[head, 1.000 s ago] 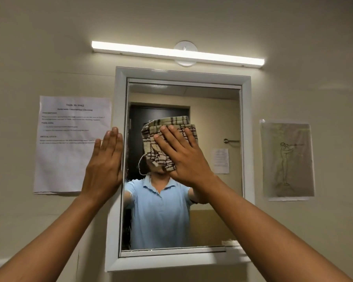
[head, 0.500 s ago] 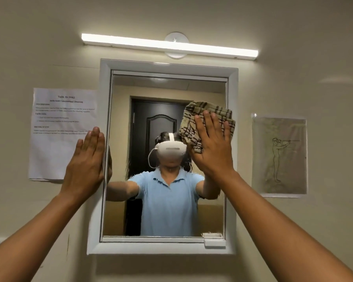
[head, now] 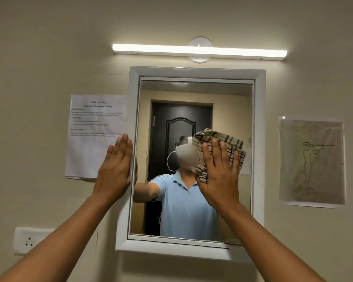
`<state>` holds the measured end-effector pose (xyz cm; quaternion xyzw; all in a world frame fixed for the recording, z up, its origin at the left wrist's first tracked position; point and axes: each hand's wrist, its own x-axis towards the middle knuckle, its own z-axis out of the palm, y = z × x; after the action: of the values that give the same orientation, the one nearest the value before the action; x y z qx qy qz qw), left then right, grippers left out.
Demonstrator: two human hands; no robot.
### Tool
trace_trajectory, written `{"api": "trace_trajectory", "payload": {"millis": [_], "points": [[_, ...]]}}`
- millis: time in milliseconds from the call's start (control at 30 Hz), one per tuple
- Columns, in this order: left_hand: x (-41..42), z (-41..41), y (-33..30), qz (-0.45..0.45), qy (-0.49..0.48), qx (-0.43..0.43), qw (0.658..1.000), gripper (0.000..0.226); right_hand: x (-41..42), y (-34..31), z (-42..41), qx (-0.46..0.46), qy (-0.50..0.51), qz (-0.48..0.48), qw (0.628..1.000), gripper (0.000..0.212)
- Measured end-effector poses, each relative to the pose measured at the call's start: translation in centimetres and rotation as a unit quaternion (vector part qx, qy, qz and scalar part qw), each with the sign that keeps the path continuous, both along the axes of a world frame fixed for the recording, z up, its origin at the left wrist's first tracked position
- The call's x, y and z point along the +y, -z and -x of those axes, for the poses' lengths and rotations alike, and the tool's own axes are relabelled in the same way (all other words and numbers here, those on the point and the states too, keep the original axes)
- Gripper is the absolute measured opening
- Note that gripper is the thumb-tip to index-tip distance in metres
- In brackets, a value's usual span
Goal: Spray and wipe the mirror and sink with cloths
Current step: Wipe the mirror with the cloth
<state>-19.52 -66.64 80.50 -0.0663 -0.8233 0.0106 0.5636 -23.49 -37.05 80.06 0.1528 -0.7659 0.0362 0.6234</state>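
The right hand (head: 219, 176) presses the cloth (head: 222, 149) flat on the mirror (head: 192, 94), fingers straight, right of centre. Unwiped glass lies mostly to upper left. The left hand (head: 115, 169) rests open on the frame (head: 134, 98).

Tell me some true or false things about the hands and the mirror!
1. The right hand presses a checked cloth flat on the mirror. True.
2. The left hand holds a spray bottle. False: it holds nothing and rests flat at the mirror's left frame edge.
3. The lamp above the mirror is lit. True.
4. The printed sheet hangs right of the mirror. False: it hangs left; a drawing hangs right.
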Motion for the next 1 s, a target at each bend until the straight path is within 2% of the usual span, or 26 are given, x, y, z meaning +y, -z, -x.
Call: {"api": "trace_trajectory", "payload": {"millis": [133,267,467,667,833,1000], "points": [[-0.2,0.2,0.1,-0.002,0.022,0.012,1.0,0.093,-4.1,-4.1,0.0,-0.004,-0.004,-0.012,1.0,0.085],[-0.9,0.4,0.1,0.016,0.044,0.019,0.999,0.076,-9.9,-7.5,-0.1,0.004,-0.014,-0.037,0.999,0.085],[-1.9,0.7,1.0,0.019,0.083,0.036,0.996,0.065,-15.8,-6.2,0.1,0.037,-0.032,-0.079,0.996,0.08],[-2.8,0.9,2.2,0.007,0.115,0.03,0.993,0.06,-16.7,-1.8,0.3,0.048,-0.051,-0.112,0.991,0.074],[-3.4,1.1,3.5,0.024,0.078,0.036,0.996,0.065,-14.1,1.2,0.6,0.029,-0.054,-0.185,0.981,0.075],[-3.3,1.0,3.1,0.076,0.038,0.051,0.995,0.072,-9.3,1.0,0.6,0.031,-0.025,-0.234,0.971,0.072]]}}
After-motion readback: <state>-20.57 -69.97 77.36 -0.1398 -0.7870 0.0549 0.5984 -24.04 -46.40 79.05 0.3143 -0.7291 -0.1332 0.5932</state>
